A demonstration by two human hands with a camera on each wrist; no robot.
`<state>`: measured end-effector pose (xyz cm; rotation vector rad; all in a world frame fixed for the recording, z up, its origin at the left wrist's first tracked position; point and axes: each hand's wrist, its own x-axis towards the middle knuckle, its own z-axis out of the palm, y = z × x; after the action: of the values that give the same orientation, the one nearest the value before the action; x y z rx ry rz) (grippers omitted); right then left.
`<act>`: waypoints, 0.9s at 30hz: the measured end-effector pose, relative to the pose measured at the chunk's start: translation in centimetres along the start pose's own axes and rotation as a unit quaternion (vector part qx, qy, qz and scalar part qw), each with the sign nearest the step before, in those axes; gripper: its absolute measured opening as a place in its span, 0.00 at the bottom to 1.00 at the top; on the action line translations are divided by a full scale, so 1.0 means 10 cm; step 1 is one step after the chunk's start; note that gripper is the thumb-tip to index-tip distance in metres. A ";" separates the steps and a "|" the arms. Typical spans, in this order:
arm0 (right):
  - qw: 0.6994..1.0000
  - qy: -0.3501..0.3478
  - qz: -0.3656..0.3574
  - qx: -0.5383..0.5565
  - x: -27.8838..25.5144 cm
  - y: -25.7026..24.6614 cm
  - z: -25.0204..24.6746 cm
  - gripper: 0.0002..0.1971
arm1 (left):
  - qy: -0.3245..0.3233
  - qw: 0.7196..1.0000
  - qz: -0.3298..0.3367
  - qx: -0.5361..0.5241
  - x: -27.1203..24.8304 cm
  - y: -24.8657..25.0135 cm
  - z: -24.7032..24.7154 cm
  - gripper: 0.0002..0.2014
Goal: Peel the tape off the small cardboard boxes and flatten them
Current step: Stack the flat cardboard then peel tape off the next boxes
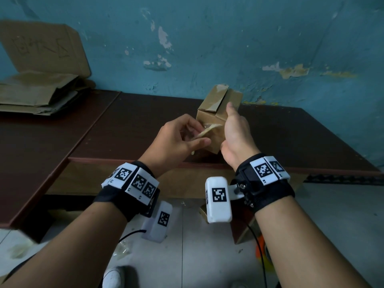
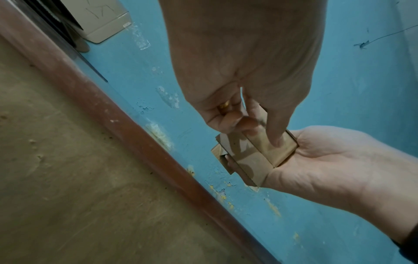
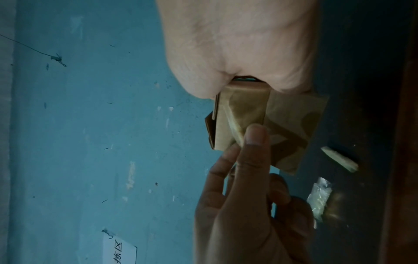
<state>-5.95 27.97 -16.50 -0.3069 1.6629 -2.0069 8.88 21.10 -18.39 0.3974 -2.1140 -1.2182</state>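
Observation:
A small brown cardboard box [image 1: 212, 113] is held upright above the dark table [image 1: 128, 125]; its top flaps stand up. My right hand [image 1: 232, 125] grips its right side, thumb up along the near face. In the left wrist view the box [image 2: 255, 155] lies against the right palm [image 2: 328, 160]. My left hand [image 1: 200, 134] pinches a pale strip of tape [image 1: 207, 129] that is partly lifted off the box's front. In the right wrist view the left thumb [image 3: 255, 141] presses this tape strip [image 3: 235, 126] against a finger at the box [image 3: 287, 125].
Flattened cardboard [image 1: 35, 94] is stacked at the back left, with a larger sheet [image 1: 41, 46] leaning on the blue wall. Loose tape scraps [image 3: 339, 159] lie on the table. Below, on the floor, stand a cardboard box [image 1: 243, 225] and a cable.

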 end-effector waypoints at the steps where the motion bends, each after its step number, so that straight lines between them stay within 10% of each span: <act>1: 1.000 -0.003 0.000 -0.004 -0.01 0.00 0.00 0.42 | 0.006 1.000 0.006 -0.009 -0.01 0.02 0.01 0.15; 13: 1.000 -0.010 0.000 -0.002 -0.05 0.01 0.02 0.43 | 0.029 0.997 0.065 0.038 -0.06 0.04 0.04 0.20; 18: 1.000 -0.018 0.006 -0.013 -0.09 0.03 0.05 0.44 | 0.079 0.987 0.089 0.104 -0.06 0.02 0.07 0.07; 27: 1.000 -0.005 -0.014 -0.021 -0.11 0.02 0.05 0.25 | 0.075 0.992 0.033 0.095 0.00 0.05 0.06 0.10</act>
<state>-4.75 28.13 -16.44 -0.3557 1.7047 -1.9889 8.54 21.72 -18.20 0.4829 -2.1015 -0.9235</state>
